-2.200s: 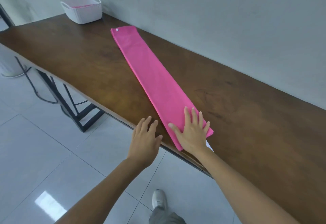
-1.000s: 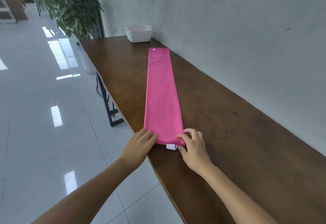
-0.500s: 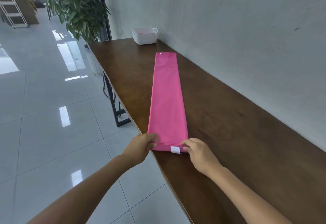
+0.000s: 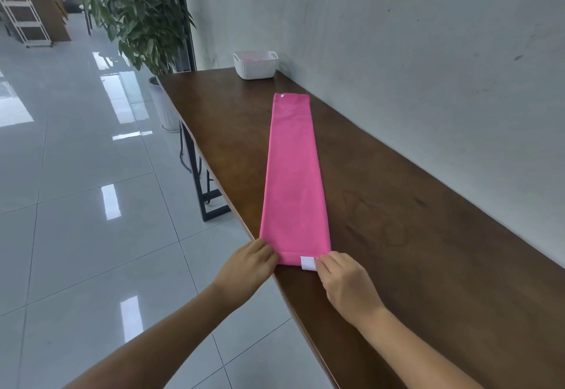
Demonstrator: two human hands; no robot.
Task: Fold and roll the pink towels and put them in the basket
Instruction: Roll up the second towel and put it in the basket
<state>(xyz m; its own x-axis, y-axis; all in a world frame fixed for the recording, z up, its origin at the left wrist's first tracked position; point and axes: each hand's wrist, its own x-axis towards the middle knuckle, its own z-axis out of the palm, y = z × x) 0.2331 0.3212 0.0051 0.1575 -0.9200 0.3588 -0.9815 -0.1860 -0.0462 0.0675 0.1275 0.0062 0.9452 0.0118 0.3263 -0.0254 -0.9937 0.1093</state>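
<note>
Two hands work the near end of the pink towel point(image 4: 294, 180), which lies folded into a long strip on the table point(image 4: 412, 235), running from the near front edge toward the white basket point(image 4: 255, 65) at the far end. The left hand point(image 4: 247, 269) pinches one corner of the first small turn; the right hand point(image 4: 345, 281) pinches the other beside the white label point(image 4: 308, 263). To roll well, I would judge, both should turn evenly and snugly, keeping the strip's sides aligned.
</note>
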